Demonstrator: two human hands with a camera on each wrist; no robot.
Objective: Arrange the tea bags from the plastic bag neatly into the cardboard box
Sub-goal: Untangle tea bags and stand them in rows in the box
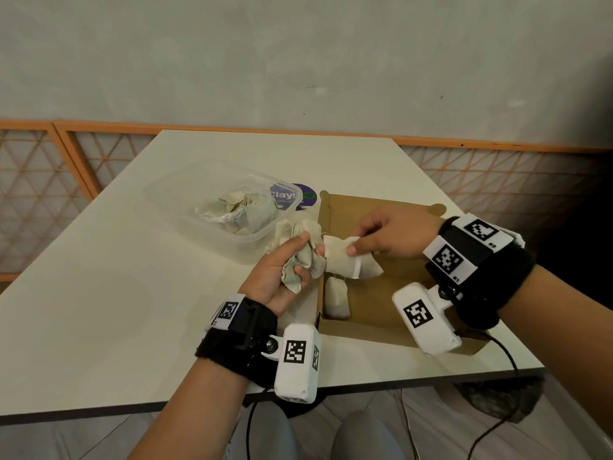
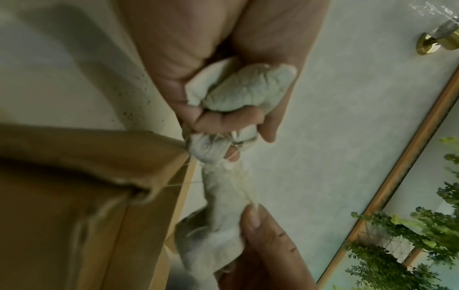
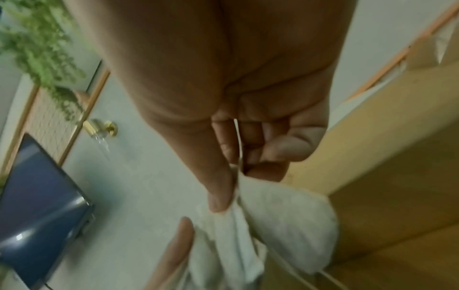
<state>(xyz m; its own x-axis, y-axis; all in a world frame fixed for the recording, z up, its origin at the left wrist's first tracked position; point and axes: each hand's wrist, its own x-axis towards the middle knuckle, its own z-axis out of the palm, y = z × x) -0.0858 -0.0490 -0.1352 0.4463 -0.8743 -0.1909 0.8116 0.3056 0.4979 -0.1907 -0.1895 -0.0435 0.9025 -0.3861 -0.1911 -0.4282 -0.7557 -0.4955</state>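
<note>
While the left hand (image 1: 282, 270) squeezes a bunch of tea bags (image 1: 300, 250) in its curled fingers, the right hand (image 1: 394, 234) pinches one tea bag (image 1: 348, 260) between its thumb and fingers. That one tea bag hangs just to the right of the bunch, over the left part of the cardboard box (image 1: 398, 320). Thin strings run between it and the bunch, so the two hands are close together.

From the left wrist, the bunch (image 2: 243, 88) is packed tight in the palm of the left hand (image 2: 223, 68), with bits poking out past the fingers. The pinched tea bag (image 2: 223, 206) stretches down from there to the right hand (image 2: 268, 245), whose thumb presses on its side. The brown box (image 2: 74, 196) is right beside them.

From the right wrist, the thumb and fingers of the right hand (image 3: 236, 98) hold the top edge of the tea bag (image 3: 285, 215), and a white string runs up between the fingers. The box (image 3: 397, 176) sits below and to the side.

One more tea bag (image 1: 336, 298) lies flat inside the box, near its left wall, under the hands.

The plastic bag (image 1: 232, 210) with more tea bags sits in a clear tub (image 1: 185, 194) on the white table (image 1: 99, 277), behind the left hand and to the left of the box. A purple sticker (image 1: 298, 194) shows just behind the tub.
</note>
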